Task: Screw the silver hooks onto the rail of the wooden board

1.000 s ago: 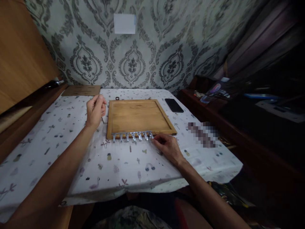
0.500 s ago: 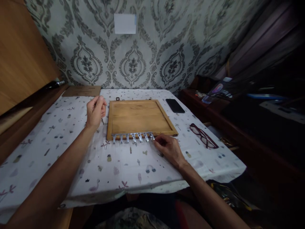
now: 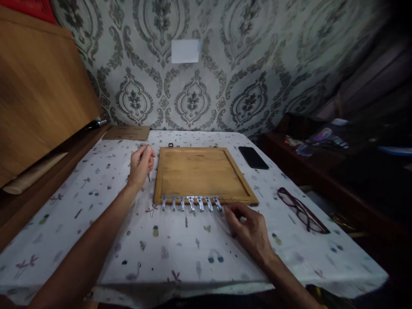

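Note:
A framed wooden board (image 3: 199, 171) lies flat on the patterned tablecloth (image 3: 189, 240). Along its near edge runs a row of several silver metal hooks (image 3: 192, 204), pointing toward me. My left hand (image 3: 140, 165) is closed beside the board's left edge, thumb against the curled fingers; a thin dark thing shows just below it, and whatever the fingers hold is hidden. At the near right, my right hand (image 3: 249, 227) has thumb and forefinger pinched close by the rightmost hook. I cannot make out whether anything sits in that pinch.
A black phone (image 3: 253, 158) and dark red glasses (image 3: 302, 210) lie right of the board. Brown cardboard (image 3: 127, 132) rests at the back left, near a wooden cabinet (image 3: 41, 90). A patterned wall (image 3: 193, 98) closes off the back. Dark furniture with a plastic bottle (image 3: 322, 135) stands at right.
The view has shifted, so everything sits lower in the picture. My right hand has drawn slightly away from the rightmost hook. My left hand stays closed beside the board.

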Action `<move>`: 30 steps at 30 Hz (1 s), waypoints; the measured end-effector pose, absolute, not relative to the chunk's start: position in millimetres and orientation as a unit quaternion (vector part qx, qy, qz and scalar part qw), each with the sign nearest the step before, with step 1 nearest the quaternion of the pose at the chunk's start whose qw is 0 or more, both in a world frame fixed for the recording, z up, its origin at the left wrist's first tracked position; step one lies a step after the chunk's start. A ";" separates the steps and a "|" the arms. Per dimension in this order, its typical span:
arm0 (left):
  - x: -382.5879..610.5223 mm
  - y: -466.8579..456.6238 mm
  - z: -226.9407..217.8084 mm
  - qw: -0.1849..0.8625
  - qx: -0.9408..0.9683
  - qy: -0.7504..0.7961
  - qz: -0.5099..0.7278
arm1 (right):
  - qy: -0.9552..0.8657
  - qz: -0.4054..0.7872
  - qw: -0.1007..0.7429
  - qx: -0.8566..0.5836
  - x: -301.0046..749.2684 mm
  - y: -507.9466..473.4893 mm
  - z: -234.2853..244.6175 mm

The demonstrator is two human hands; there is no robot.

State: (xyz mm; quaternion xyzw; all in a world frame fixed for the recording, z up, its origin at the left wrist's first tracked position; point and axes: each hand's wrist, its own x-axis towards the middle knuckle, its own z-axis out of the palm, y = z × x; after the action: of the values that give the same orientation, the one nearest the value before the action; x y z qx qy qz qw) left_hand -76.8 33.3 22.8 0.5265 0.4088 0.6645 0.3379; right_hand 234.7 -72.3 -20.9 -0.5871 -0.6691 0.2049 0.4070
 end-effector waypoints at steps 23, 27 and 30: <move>-39.4 1.6 23.5 0.232 0.750 0.367 0.499 | -0.583 0.539 0.487 -0.364 86.6 -16.0 -16.2; -62.2 25.6 21.1 0.165 0.726 0.481 0.463 | -0.548 0.579 0.474 -0.375 93.0 -17.3 -11.5; -107.0 68.1 20.0 0.104 0.678 0.573 0.448 | -0.539 0.577 0.483 -0.378 96.8 -20.5 -7.2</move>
State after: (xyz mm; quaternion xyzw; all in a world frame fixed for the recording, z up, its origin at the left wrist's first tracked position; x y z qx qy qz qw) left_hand -107.0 68.1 20.0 0.6783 0.5734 0.4476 0.1041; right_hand 96.8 -20.5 -7.2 -0.3780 -0.5394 0.5766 0.4834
